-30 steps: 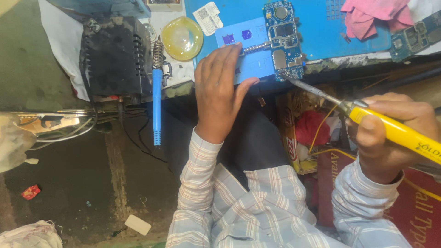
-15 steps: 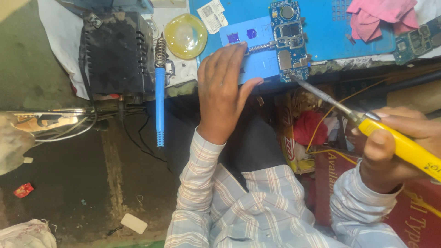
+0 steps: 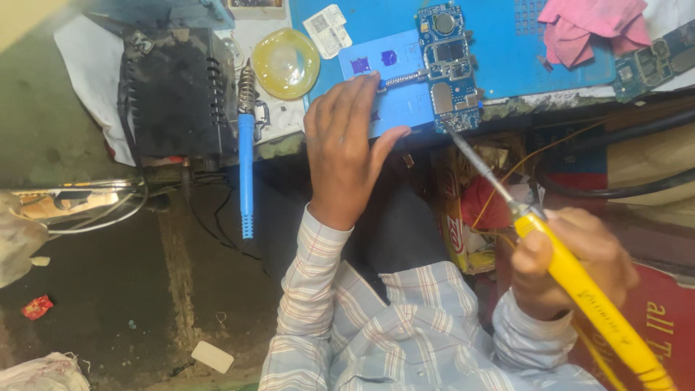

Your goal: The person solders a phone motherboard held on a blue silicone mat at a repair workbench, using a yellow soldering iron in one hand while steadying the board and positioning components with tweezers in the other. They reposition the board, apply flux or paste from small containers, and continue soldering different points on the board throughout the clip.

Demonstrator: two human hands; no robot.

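A blue phone circuit board (image 3: 450,65) lies on a light blue pad (image 3: 394,108) at the near edge of a blue work mat (image 3: 507,43). My left hand (image 3: 347,145) rests on the pad and grips metal tweezers (image 3: 402,77) whose tips reach the board's left side. My right hand (image 3: 572,264), lower right, is closed around a yellow-handled soldering iron (image 3: 586,297). Its long metal tip (image 3: 470,156) slants up to the board's lower edge.
A blue-handled soldering iron (image 3: 247,145) hangs in a spring stand beside a black box unit (image 3: 170,90). A yellow round dish (image 3: 286,63), a pink cloth (image 3: 594,29) and a second circuit board (image 3: 651,61) lie on the bench. Cables and packaging crowd the space below the bench edge.
My right hand has drawn the yellow iron down and closer to me, while its tip stays by the board's lower edge. My left hand holds its place on the tweezers.
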